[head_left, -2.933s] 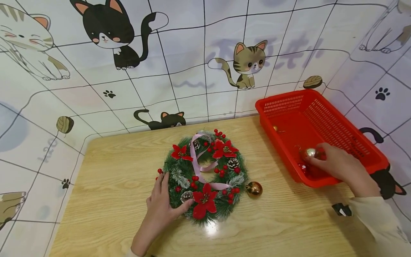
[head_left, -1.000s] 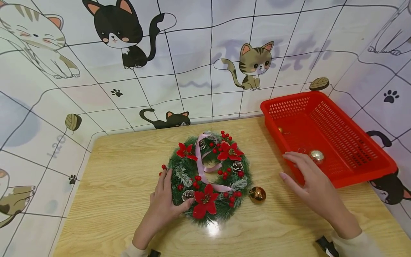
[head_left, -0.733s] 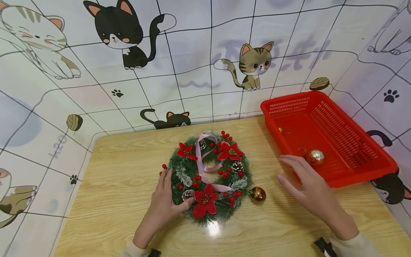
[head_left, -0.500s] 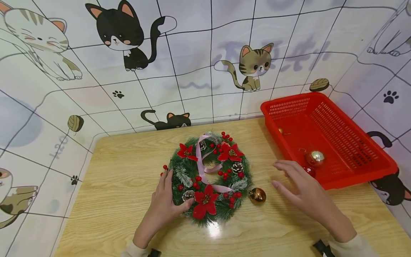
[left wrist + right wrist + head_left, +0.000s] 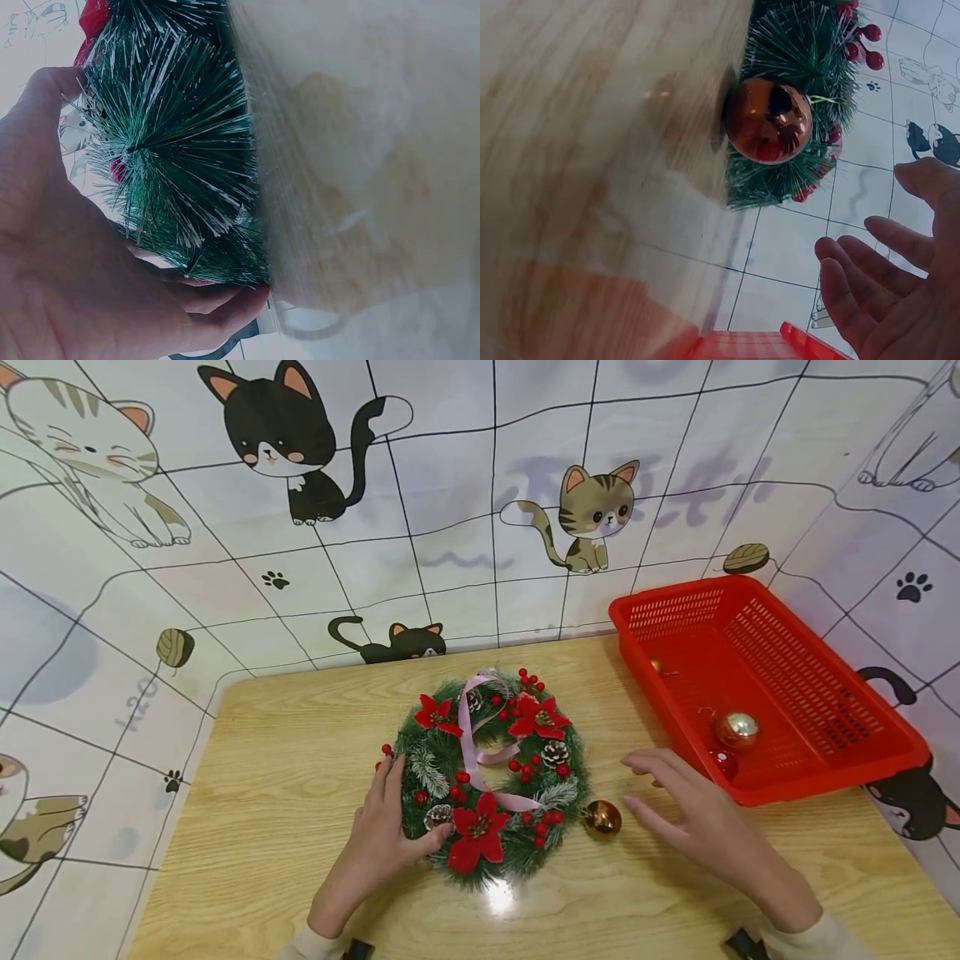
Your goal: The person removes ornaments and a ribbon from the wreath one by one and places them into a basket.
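A green Christmas wreath [image 5: 491, 777] with red flowers, berries, pine cones and a pink ribbon lies on the table. My left hand [image 5: 378, 839] holds its lower left edge, the thumb over the top near a pine cone and the fingers along the outer side. In the left wrist view, the thumb and fingers curve round the green needles [image 5: 172, 142]. A shiny copper bauble [image 5: 602, 819] rests on the table at the wreath's right edge. Just right of it is my right hand [image 5: 697, 827], thumb and fingers spread apart, holding nothing.
At the right stands a red plastic basket [image 5: 832, 772] with perforated sides. Inside are a silvery-gold bauble [image 5: 737, 729], a red bauble [image 5: 723, 762] and a small golden ornament [image 5: 657, 666]. Cat-printed cloth [image 5: 450, 485] hangs behind the wooden table [image 5: 300, 735].
My right hand has come out of the basket, leaving the silvery-gold bauble there, and moved left towards the copper bauble. The red bauble shows again. My left hand has stayed on the wreath.
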A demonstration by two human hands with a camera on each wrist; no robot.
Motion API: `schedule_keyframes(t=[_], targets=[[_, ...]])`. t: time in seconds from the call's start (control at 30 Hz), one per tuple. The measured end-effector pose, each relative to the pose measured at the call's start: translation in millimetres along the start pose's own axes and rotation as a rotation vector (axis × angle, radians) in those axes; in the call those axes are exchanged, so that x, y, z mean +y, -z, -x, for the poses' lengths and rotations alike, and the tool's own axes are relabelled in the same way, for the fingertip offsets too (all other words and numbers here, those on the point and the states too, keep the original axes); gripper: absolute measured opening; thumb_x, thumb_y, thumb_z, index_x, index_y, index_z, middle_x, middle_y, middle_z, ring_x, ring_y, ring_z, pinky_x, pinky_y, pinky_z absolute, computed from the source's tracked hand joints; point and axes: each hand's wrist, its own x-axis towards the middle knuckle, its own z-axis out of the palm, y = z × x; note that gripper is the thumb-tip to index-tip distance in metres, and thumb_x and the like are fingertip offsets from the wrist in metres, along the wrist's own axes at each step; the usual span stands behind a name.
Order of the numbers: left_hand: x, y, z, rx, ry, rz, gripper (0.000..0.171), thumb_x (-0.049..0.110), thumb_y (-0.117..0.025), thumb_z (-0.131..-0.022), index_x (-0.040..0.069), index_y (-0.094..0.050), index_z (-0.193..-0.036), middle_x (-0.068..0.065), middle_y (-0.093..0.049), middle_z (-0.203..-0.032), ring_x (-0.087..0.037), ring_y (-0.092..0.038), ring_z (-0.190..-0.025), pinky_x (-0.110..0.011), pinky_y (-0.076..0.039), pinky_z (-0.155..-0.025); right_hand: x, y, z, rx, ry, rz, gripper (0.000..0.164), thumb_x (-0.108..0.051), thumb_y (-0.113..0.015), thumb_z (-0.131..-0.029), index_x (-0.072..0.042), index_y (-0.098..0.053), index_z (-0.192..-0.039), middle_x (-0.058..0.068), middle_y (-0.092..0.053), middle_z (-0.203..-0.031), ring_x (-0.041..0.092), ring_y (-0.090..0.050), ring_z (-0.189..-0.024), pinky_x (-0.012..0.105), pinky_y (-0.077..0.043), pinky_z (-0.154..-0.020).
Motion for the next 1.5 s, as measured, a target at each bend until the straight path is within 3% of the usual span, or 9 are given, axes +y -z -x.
schedule_keyframes(t=[0.1, 0.27, 0.4, 0.57, 0.83, 1.07, 1.3, 1.5], targets=[[-0.6, -0.1, -0.6, 0.0, -0.005, 0.013, 0.123, 0.063, -0.082, -0.088, 0.004, -0.016, -0.173, -0.028, -0.014, -0.177, -0.059, -0.023, -0.157, -0.086, -0.021, -0.113, 0, -4, 0, -0.027, -0.008, -0.021, 0.061, -0.012, -0.092, -0.088, -0.021, -0.066, -0.143, -0.008, -0.064, -0.141, 0.015, -0.069, -0.113, 0.013, -0.049, -0.097], [-1.4, -1.0, 0.6, 0.018, -0.008, 0.04, 0.124, 0.058, -0.085, -0.088, 0.001, -0.014, -0.173, -0.029, -0.011, -0.177, -0.058, -0.018, -0.159, -0.084, -0.019, -0.115, 0, -10, 2, -0.076, -0.045, -0.025, 0.058, -0.02, -0.092, -0.091, -0.026, -0.066, -0.142, -0.012, -0.064, -0.14, 0.016, -0.072, -0.111, 0.032, -0.061, -0.089], [0.6, -1.3, 3.8, 0.037, 0.003, 0.063, 0.126, 0.056, -0.087, -0.088, 0.001, -0.012, -0.173, -0.028, -0.009, -0.178, -0.057, -0.016, -0.159, -0.083, -0.023, -0.115, -2, -15, 3, -0.116, -0.062, -0.025, 0.052, -0.024, -0.089, -0.095, -0.025, -0.066, -0.141, -0.009, -0.066, -0.137, 0.018, -0.072, -0.107, 0.042, -0.063, -0.084], [6.4, -2.0, 8.7, 0.079, 0.032, 0.076, 0.128, 0.058, -0.088, -0.087, 0.002, -0.012, -0.173, -0.031, -0.009, -0.176, -0.06, -0.018, -0.157, -0.082, -0.03, -0.112, -4, -23, 4, -0.158, -0.048, -0.019, 0.051, -0.027, -0.09, -0.093, -0.019, -0.069, -0.139, -0.007, -0.069, -0.132, 0.015, -0.071, -0.108, 0.041, -0.063, -0.084], [15.6, -9.2, 15.7, 0.139, 0.048, 0.07, 0.126, 0.055, -0.089, -0.088, -0.004, -0.015, -0.17, -0.036, -0.024, -0.168, -0.06, -0.031, -0.152, -0.076, -0.038, -0.111, -4, -33, 7, -0.202, -0.046, -0.018, 0.058, -0.029, -0.095, -0.088, -0.019, -0.07, -0.138, -0.009, -0.07, -0.131, 0.011, -0.069, -0.111, 0.043, -0.062, -0.09], [17.7, -12.4, 16.6, 0.131, 0.075, 0.086, 0.117, 0.048, -0.086, -0.093, -0.011, -0.017, -0.167, -0.038, -0.021, -0.169, -0.061, -0.029, -0.152, -0.074, -0.042, -0.109, -5, -38, 6, -0.245, -0.075, 0.0, 0.054, -0.03, -0.095, -0.087, -0.022, -0.072, -0.135, -0.014, -0.069, -0.123, 0.004, -0.066, -0.105, 0.041, -0.062, -0.087], [17.6, -13.4, 15.7, 0.127, 0.075, 0.08, 0.116, 0.048, -0.084, -0.094, -0.009, -0.017, -0.168, -0.036, -0.022, -0.17, -0.061, -0.031, -0.152, -0.075, -0.04, -0.11, -5, -38, 4, -0.283, -0.1, 0.012, 0.051, -0.03, -0.094, -0.089, -0.025, -0.072, -0.134, -0.014, -0.07, -0.122, 0.005, -0.065, -0.105, 0.042, -0.061, -0.088], [17.9, -11.9, 15.6, 0.119, 0.066, 0.082, 0.114, 0.048, -0.084, -0.094, -0.007, -0.017, -0.169, -0.034, -0.023, -0.171, -0.061, -0.032, -0.151, -0.078, -0.037, -0.111, -3, -35, 6, -0.245, -0.085, -0.01, 0.052, -0.025, -0.094, -0.088, -0.021, -0.072, -0.134, -0.012, -0.071, -0.124, 0.007, -0.067, -0.107, 0.042, -0.062, -0.089]])
